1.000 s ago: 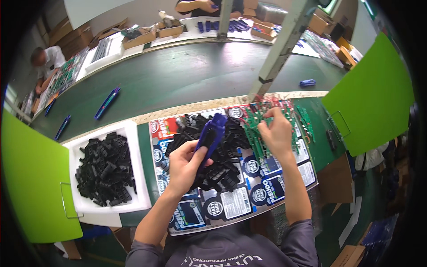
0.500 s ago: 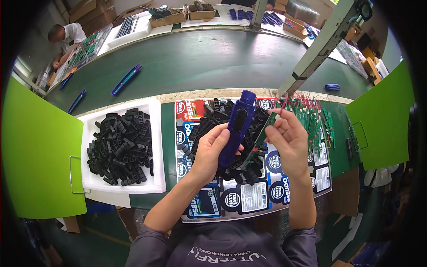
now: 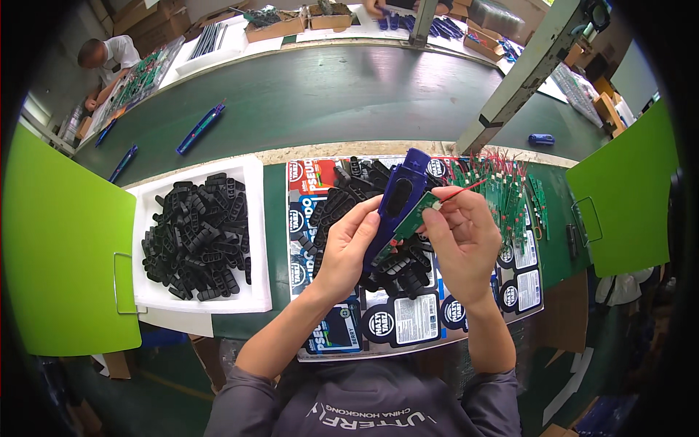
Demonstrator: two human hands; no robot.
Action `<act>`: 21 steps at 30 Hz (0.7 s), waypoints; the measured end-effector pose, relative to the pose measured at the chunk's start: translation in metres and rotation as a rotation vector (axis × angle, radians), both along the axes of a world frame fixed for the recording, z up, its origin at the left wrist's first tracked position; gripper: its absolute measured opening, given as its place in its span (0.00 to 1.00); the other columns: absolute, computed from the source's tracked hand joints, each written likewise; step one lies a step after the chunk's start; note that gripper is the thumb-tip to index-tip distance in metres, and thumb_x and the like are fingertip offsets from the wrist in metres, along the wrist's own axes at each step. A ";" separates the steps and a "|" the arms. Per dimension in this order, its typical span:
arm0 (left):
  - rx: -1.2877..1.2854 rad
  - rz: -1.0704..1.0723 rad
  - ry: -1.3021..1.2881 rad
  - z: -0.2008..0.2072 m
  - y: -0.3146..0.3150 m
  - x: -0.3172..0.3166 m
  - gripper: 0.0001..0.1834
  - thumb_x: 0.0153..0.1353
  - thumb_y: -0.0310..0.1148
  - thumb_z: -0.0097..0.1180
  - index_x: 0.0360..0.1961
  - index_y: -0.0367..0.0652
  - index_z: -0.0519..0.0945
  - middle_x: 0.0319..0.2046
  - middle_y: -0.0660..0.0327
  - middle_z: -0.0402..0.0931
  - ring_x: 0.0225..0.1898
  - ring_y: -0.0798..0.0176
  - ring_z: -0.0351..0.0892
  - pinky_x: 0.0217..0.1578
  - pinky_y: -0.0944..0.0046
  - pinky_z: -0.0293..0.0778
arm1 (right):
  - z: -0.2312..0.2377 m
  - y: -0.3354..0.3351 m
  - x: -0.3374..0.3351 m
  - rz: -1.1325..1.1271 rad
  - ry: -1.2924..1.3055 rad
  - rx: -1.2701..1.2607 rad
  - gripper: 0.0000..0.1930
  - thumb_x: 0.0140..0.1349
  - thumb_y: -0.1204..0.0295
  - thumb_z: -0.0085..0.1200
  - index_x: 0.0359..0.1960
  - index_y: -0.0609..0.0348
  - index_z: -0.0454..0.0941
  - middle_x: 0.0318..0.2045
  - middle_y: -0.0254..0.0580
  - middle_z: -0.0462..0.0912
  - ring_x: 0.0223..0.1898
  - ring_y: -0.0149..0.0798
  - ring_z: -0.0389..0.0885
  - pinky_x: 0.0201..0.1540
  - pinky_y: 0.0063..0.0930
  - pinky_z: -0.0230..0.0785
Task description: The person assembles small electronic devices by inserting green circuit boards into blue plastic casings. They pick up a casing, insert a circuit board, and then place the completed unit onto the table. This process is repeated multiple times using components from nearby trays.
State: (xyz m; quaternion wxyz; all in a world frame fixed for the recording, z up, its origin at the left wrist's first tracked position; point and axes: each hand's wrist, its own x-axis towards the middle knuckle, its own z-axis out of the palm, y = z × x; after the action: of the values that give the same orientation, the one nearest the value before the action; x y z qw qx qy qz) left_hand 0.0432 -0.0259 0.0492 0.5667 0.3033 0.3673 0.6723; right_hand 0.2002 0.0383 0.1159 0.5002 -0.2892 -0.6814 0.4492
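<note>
My left hand (image 3: 345, 251) is closed around a long blue plastic housing (image 3: 412, 162), which it holds tilted over the work area. A black rubber button pad (image 3: 397, 196) sits in the upper part of the housing. Between thumb and fingers, my right hand (image 3: 467, 244) pinches a narrow green circuit board (image 3: 413, 223) near its white connector. Red wires (image 3: 463, 191) stick out from that end. The board's lower end lies against the right side of the housing; whether it is inside the shell I cannot tell. Below both hands spreads a pile of black button pads (image 3: 405, 275).
At left, a white foam tray (image 3: 261, 291) holds many black pads. Green circuit boards with red wires (image 3: 513, 207) lie heaped at right. Beyond runs a green conveyor belt (image 3: 313, 95) carrying blue housings (image 3: 201, 130). A metal post (image 3: 510, 91) and green side panels (image 3: 73, 247) stand around. Another person (image 3: 116, 58) sits far left.
My right hand has turned the circuit board and brought its lower end against the housing. The blue housings on the belt have shifted left. Another person's hand has appeared at the far top.
</note>
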 end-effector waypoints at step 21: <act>0.002 -0.045 0.032 0.001 -0.001 0.002 0.23 0.83 0.38 0.45 0.72 0.37 0.72 0.50 0.59 0.85 0.44 0.72 0.85 0.46 0.68 0.83 | -0.004 0.000 0.004 0.014 -0.141 0.072 0.09 0.69 0.83 0.61 0.49 0.69 0.83 0.37 0.41 0.87 0.34 0.28 0.88 0.38 0.23 0.83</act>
State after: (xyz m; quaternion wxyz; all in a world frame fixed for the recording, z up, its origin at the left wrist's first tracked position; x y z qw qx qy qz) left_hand 0.0448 -0.0269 0.0502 0.5755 0.3227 0.3688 0.6547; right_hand 0.2043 0.0386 0.1114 0.4579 -0.2973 -0.7326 0.4064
